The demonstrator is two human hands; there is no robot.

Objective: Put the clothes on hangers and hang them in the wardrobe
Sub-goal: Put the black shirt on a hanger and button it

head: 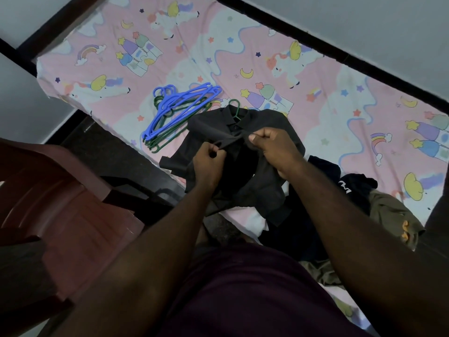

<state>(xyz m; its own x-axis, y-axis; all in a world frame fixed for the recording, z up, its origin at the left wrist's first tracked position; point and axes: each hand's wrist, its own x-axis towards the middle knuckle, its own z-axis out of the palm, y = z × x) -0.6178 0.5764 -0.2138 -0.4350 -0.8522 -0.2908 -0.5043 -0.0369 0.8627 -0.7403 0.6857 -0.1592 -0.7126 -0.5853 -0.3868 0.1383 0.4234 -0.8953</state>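
Pink bedsheet [328, 76] printed with unicorns, moons and rainbows covers the bed that fills the view, with a dark frame round it and pale wall beyond. At far left stands a brown plastic chair [60, 198]. Next, on the sheet, lies a loose stack of blue and green hangers [175, 113], hooks pointing away from the person, just beside the shirt.

Left hand [209, 164] is clenched on a fold of the black shirt [264, 125], pinching the front edge between thumb and fingers. Right hand [272, 144] grips the opposite edge in the same way, so the cloth is drawn taut between them, most likely to close a button on the placket. To do this well, I judge the two edges should be kept level and pulled only lightly, so the collar stays seated on the green hanger [234, 107] whose hook pokes out of the neck; a hard tug could slide the shirt off one shoulder.

That shirt is a dark collared one with small buttons, lying face up across the near edge of the bed, its hem hanging toward the person and its sleeves spread and creased.

Further right sits a heap of other clothes [364, 203], dark pieces and an olive one, still waiting for hangers
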